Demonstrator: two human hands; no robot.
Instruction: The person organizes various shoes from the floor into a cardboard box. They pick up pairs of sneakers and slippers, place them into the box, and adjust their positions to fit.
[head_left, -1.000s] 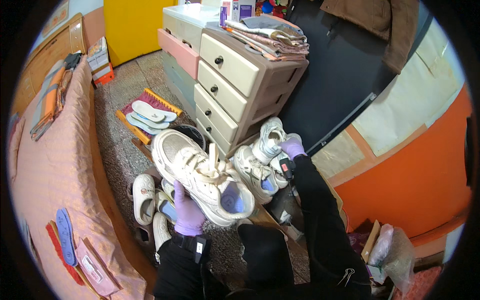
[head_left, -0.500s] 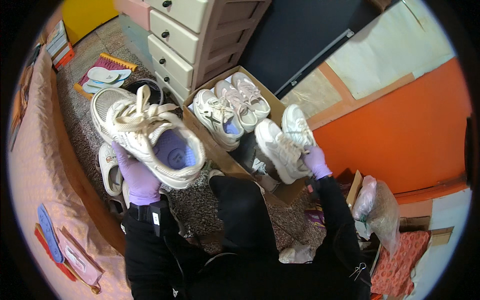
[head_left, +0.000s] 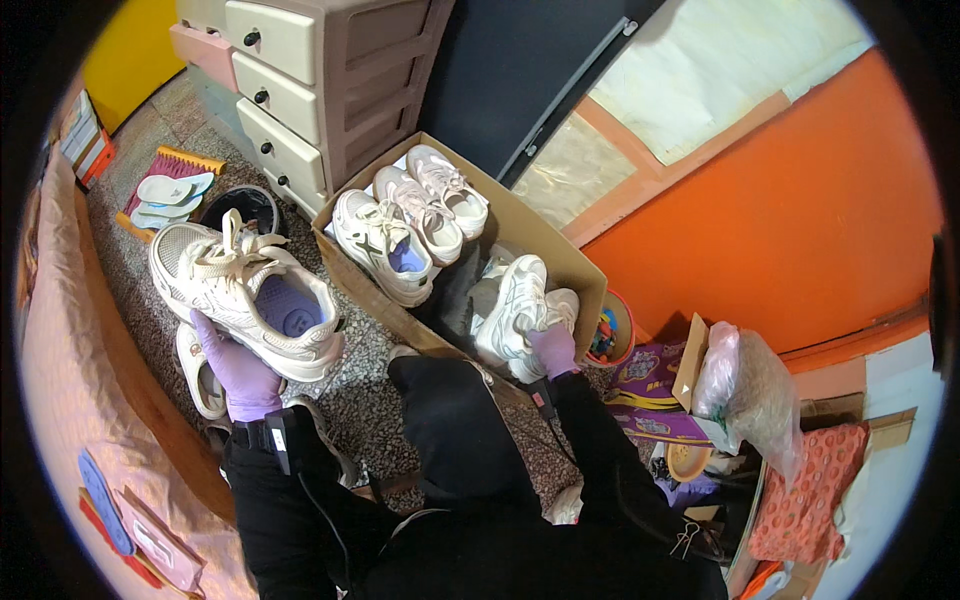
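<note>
Both my hands wear thin purple gloves. My left hand (head_left: 243, 375) holds a cream lace-up sneaker (head_left: 240, 295) from below, with its purple insole facing up; most of the fingers are hidden under the sole. My right hand (head_left: 553, 350) grips a pair of white sneakers at their heel ends, inside the right part of a cardboard box. The nearer white sneaker (head_left: 515, 312) has grey stripes, and the farther sneaker (head_left: 563, 306) is partly hidden behind it. In the box's left part stand a cream sneaker (head_left: 385, 248) and a pinkish-white pair (head_left: 420, 212).
The open cardboard box (head_left: 575, 262) sits against a drawer cabinet (head_left: 365, 95). Left of it are a black bin (head_left: 243, 208), insoles (head_left: 170, 197) and a white clog (head_left: 205, 375). A red tub (head_left: 628, 325) and plastic bags (head_left: 750, 385) lie right; a cloth-covered surface (head_left: 90, 370) borders the left.
My right hand has turned and lowered the white sneakers into the box, bringing the striped one to the front. My left hand still holds the cream sneaker. The view has shifted.
</note>
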